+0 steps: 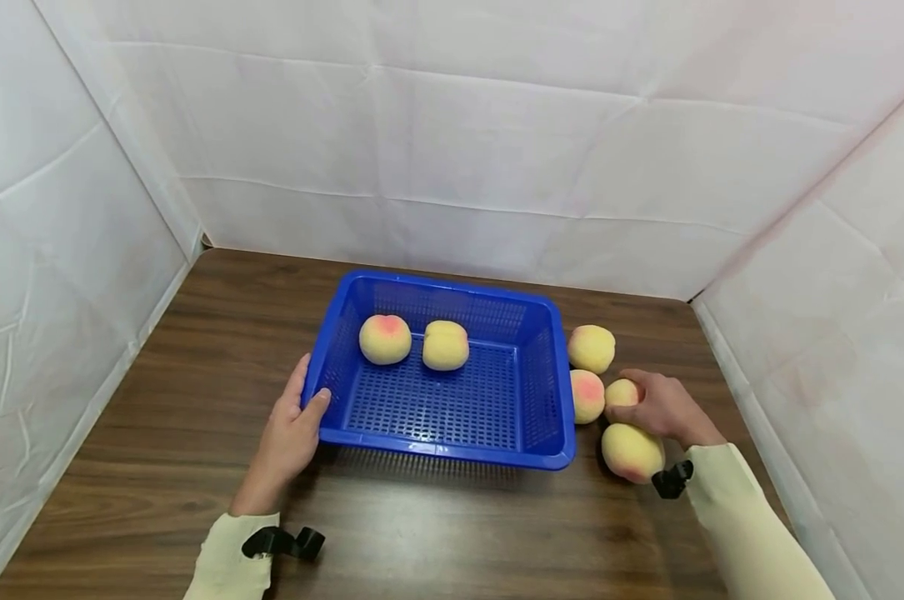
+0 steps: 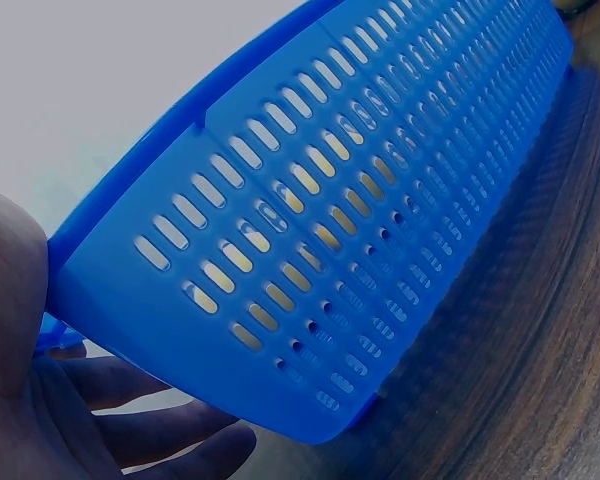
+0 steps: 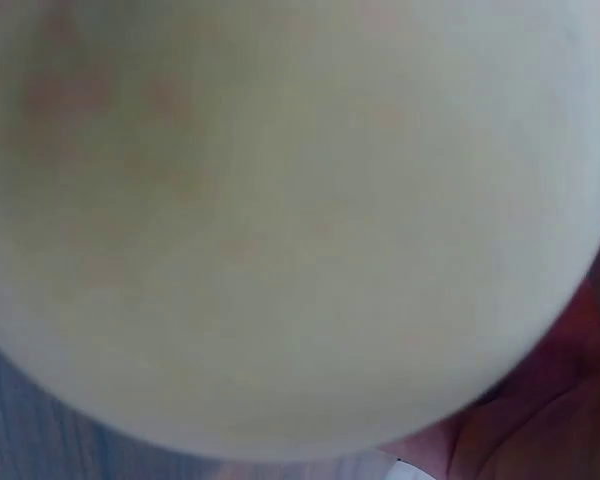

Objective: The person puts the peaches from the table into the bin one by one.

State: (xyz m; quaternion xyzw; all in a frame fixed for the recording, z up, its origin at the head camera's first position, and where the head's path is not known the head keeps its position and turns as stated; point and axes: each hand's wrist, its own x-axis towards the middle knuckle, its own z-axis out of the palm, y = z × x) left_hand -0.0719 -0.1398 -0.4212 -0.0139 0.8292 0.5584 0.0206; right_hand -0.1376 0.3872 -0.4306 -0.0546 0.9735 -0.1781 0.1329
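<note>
A blue plastic basket with slotted walls stands mid-table. Its left end is gripped by my left hand, thumb over the rim and fingers outside against the wall. Two yellow peaches with pink blush lie inside, a left one and a right one. To the right of the basket, my right hand holds a peach, partly hidden by the fingers. Just below that hand is a larger-looking peach; a peach surface fills most of the right wrist view.
Two more peaches, a far one and a nearer one, sit close against the basket's right side. White cloth walls enclose the brown wooden table at the back and both sides.
</note>
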